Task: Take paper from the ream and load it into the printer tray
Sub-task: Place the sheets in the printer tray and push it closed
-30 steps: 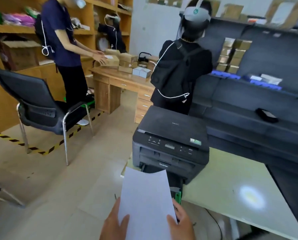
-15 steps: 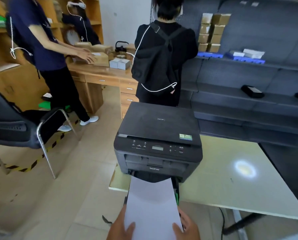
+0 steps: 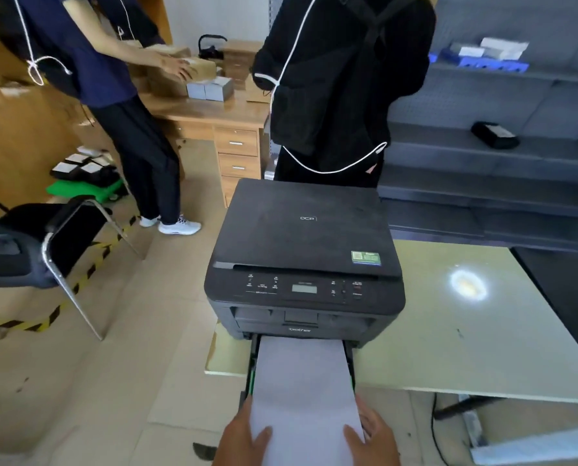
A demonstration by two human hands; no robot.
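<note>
Since the earlier frame the view had dropped and closed in, and the paper (image 3: 302,388) had gone from hanging in front of the printer (image 3: 306,260) to lying with its far edge right under the printer's front lip, over the pulled-out tray (image 3: 251,368). Paper lay flat and long, running from the printer mouth back to the bottom of the view, between the tray's dark side walls; green guide piece showed at the tray's left wall. Left hand (image 3: 244,438) gripped the near left corner of the paper, thumb on top of the sheet, fingers underneath out of sight. Right hand (image 3: 373,438) gripped the near right corner the same way, thumb on top, other fingers spread along the right edge. Both hands were closed on the paper, well apart from each other with the sheet's width between them. Whether it was one sheet or a thin stack could not be told. Printer sat on a pale table (image 3: 449,331), its tray overhanging the table's front edge. Two other people stood behind the printer, one in dark blue (image 3: 89,48) reaching to boxes on a wooden desk (image 3: 210,112), one in black (image 3: 341,79) with back turned. Black chair (image 3: 35,243) stood at left on the floor beside yellow-black tape.
</note>
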